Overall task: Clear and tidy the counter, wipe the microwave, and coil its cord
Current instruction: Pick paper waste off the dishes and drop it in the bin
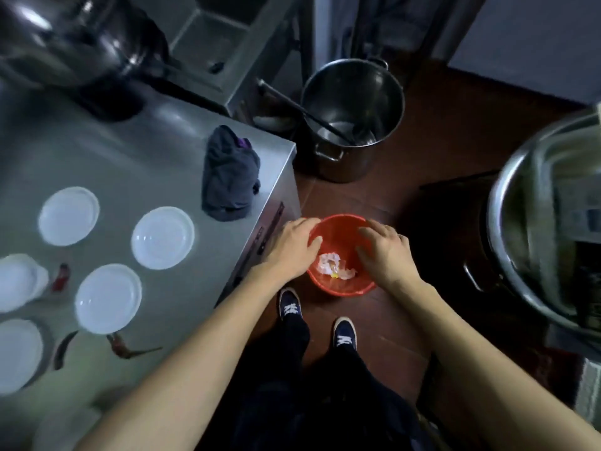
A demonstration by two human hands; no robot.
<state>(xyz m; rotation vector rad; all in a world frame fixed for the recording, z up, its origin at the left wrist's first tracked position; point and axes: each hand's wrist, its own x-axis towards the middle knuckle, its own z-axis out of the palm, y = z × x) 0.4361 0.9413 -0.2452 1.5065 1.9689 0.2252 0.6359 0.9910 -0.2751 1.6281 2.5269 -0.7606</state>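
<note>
Both hands are over the red bin (341,284) on the floor, right of the steel counter (136,164). The left hand (292,245) and the right hand (387,252) have relaxed fingers and hold nothing. Crumpled paper (331,265) lies inside the bin. A dark cloth (231,177) stands on the counter's far right corner.

No legible text, brand, number or sign is found anywhere in view. The dark shoes (290,306) carry white markings on their uppers, too blurred to read as letters. Printed matter inside the large steel basin (507,203) at the right shows pale blocks that may be labels, but nothing on them can be made out.
</note>
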